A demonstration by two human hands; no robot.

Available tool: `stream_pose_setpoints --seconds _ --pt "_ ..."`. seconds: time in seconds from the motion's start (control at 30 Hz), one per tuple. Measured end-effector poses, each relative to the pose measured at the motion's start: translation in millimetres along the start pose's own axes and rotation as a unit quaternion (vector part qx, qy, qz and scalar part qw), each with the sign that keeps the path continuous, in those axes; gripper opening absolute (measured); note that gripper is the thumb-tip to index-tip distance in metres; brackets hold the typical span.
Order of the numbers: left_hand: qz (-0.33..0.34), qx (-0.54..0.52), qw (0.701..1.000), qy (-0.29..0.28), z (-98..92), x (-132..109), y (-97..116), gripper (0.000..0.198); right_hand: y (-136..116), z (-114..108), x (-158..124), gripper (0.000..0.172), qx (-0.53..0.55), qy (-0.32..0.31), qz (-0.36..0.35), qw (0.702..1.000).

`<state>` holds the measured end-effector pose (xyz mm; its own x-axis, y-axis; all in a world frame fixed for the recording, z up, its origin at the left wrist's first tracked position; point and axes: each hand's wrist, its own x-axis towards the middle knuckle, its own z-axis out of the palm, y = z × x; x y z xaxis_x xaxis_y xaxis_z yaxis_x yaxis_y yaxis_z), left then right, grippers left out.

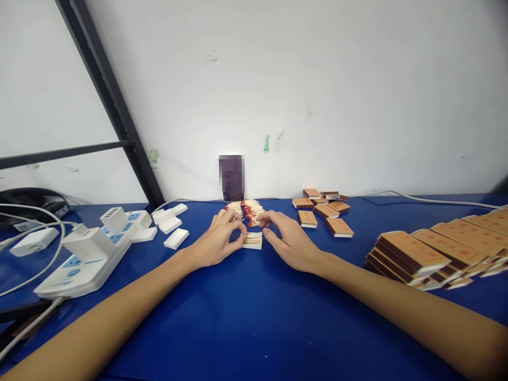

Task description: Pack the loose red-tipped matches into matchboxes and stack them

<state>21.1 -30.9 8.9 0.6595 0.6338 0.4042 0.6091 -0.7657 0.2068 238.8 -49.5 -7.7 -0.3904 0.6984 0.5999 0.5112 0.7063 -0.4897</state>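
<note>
A small white matchbox tray (pixel 254 245) with several matchsticks in it lies on the blue table between my hands. My left hand (pixel 217 239) is at the tray's left end, its thumb and index finger closed on that end. Just off the right end, my right hand (pixel 291 242) is curved with thumb and fingers apart, holding nothing that I can see. Its index fingertip is close to a pile of red-tipped matches (pixel 251 211) behind the tray. Another bunch of matches (pixel 234 207) lies left of that pile, partly covered by my left fingers.
Several white trays (pixel 176 238) lie to the left, beside a power strip (pixel 95 272) with chargers and cables. Brown matchboxes (pixel 339 227) are scattered at the back right, and stacked matchboxes (pixel 416 254) stand at the right. A dark phone-like screen (pixel 232 179) leans against the wall.
</note>
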Motion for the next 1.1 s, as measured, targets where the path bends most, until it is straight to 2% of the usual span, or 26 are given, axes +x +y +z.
stream_pose_setpoints --seconds 0.13,0.27,0.43,0.53,0.7,0.8,0.93,1.1 --pt "-0.031 0.005 0.999 0.021 -4.5 0 -5 0.015 -1 0 0 0.018 -0.001 -0.01 0.003 1.0" --pt "-0.063 0.073 0.995 0.039 -10.3 -1 -21 0.013 -2 -1 0 0.018 -0.016 -0.021 -0.005 1.0" --pt "-0.098 0.153 0.983 0.022 -11.2 -3 -36 0.016 -5 -1 -2 0.018 -0.059 -0.042 -0.041 0.997" --pt "-0.106 0.156 0.982 -0.005 -10.1 -3 -38 0.017 -7 0 -3 0.027 -0.092 -0.079 -0.035 0.992" --pt "-0.085 0.141 0.986 -0.035 -13.2 -3 -33 0.02 -7 1 -2 0.037 -0.089 -0.105 -0.018 0.99" --pt "-0.047 0.065 0.996 -0.049 -17.1 -4 -24 0.021 -7 1 -3 0.043 -0.078 -0.1 -0.014 0.992" --pt "-0.014 -0.02 0.996 -0.081 -18.1 -4 -7 0.019 -8 0 -4 0.053 -0.071 -0.069 0.009 0.995" --pt "-0.001 -0.043 0.997 -0.063 -14.5 -1 -1 0.017 -1 1 -4 0.051 -0.043 -0.03 0.017 0.998"
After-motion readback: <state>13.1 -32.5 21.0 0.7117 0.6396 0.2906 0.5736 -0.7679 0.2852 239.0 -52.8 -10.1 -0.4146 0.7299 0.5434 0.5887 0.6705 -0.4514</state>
